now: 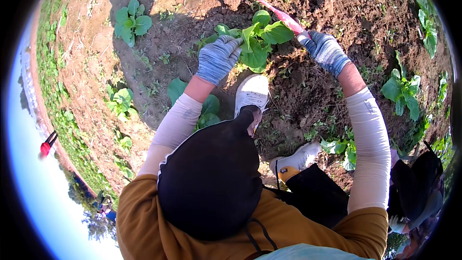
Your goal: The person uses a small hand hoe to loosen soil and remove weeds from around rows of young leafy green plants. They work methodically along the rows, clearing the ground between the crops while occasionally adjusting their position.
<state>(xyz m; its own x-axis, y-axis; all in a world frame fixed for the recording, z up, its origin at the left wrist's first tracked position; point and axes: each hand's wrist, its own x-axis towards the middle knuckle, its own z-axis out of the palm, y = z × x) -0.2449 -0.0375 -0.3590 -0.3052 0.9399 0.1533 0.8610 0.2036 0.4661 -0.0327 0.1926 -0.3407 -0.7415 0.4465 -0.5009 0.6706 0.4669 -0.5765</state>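
Observation:
My left hand (219,58), in a grey-blue knit glove, has its fingertips closed at the edge of a broad leaf. That leaf belongs to a leafy green vegetable plant (254,52) growing in the soil just ahead of my white shoe (252,92). To the right of the plant, my right hand (323,51), gloved the same way, grips one end of a pink-and-white tool (285,18). From there the tool slants up to the left, narrowing over the clods. Its far end is too unclear to tell what kind of tool it is.
Loose, clumpy brown soil (325,3) spreads at the right. Smoother ground at left bears another leafy plant (130,23) in my shadow. More plants (402,90) grow at the right. Another person (415,184) is close at the lower right; a person in red (46,148) is far left.

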